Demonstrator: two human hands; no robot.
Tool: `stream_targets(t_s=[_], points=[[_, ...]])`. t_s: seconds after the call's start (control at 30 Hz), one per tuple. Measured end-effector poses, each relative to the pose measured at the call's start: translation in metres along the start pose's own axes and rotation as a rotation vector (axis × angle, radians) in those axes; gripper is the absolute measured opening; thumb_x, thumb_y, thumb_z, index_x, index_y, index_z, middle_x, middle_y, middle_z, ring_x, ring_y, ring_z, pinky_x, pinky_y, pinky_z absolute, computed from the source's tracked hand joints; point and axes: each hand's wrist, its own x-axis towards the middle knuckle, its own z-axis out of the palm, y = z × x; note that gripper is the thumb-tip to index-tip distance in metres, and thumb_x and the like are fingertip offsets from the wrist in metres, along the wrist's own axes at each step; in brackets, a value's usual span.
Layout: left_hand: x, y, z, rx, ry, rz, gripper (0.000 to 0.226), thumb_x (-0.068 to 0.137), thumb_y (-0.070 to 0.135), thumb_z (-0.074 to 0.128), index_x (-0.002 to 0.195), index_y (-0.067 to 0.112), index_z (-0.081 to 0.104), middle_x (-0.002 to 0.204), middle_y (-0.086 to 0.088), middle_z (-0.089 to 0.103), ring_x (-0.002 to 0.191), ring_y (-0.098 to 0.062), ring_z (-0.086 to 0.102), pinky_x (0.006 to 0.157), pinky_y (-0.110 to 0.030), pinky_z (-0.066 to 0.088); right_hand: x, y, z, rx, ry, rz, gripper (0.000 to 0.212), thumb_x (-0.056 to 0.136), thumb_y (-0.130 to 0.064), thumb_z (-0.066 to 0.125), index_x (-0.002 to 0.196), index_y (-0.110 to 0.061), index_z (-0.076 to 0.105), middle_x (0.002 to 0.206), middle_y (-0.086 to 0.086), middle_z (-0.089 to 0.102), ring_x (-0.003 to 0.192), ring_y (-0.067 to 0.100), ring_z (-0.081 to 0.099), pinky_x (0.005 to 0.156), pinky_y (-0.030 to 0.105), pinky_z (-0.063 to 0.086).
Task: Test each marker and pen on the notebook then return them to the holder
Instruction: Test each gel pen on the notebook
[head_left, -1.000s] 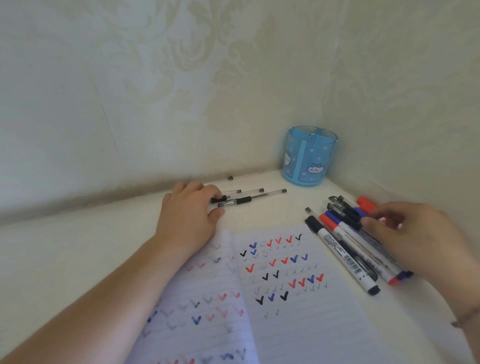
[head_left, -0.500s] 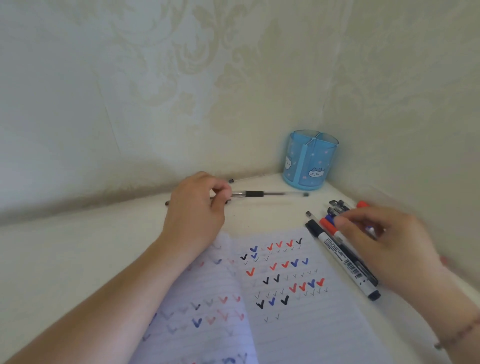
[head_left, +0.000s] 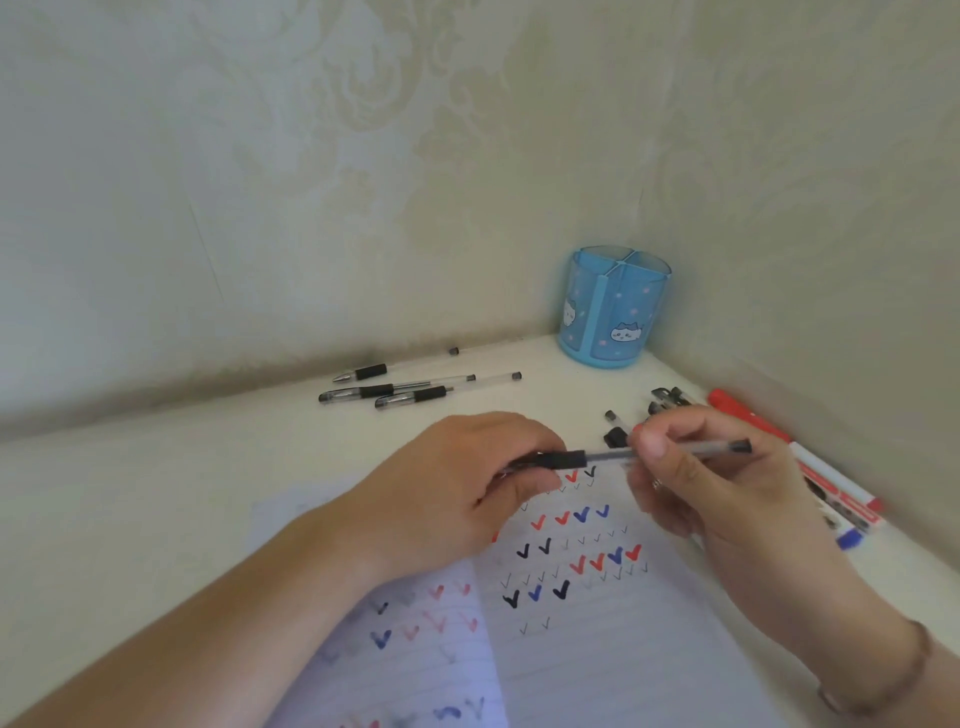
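Observation:
Both hands hold one clear gel pen (head_left: 602, 457) level above the open notebook (head_left: 597, 649). My left hand (head_left: 457, 499) grips its black-grip tip end; my right hand (head_left: 706, 483) pinches the barrel near the back end. The notebook's lined pages carry rows of red, blue and black check marks. The blue pen holder (head_left: 615, 309) with cat pictures stands upright in the table's far corner, nothing sticking out of it. Three gel pens (head_left: 400, 389) lie on the table beyond my left hand. A bunch of markers (head_left: 831, 483) lies to the right, partly hidden by my right hand.
Patterned walls meet right behind the holder and close off the table at the back and right. A few dark caps and pen ends (head_left: 667, 400) lie beside the markers. The white table (head_left: 130, 519) stretches to the left of the notebook.
My left hand lifted one gel pen from the group and brought it back over the notebook. My right hand left the markers and took hold of that pen's barrel.

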Motion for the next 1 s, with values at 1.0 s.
stream_targets(t_s=[1.0], points=[[-0.005,-0.004,-0.007,-0.081,-0.053,-0.093,0.033,0.1,0.02,0.047,0.128,0.036,0.042,0.101,0.017,0.063,0.095,-0.005,0.06,0.083,-0.019,0.045,-0.015,0.003,0.017,-0.269,-0.175,0.12,0.034,0.071,-0.014,0.082,0.055,-0.007,0.053,0.042,0.02,0.057,0.033,0.018,0.045,0.043,0.024,0.035]])
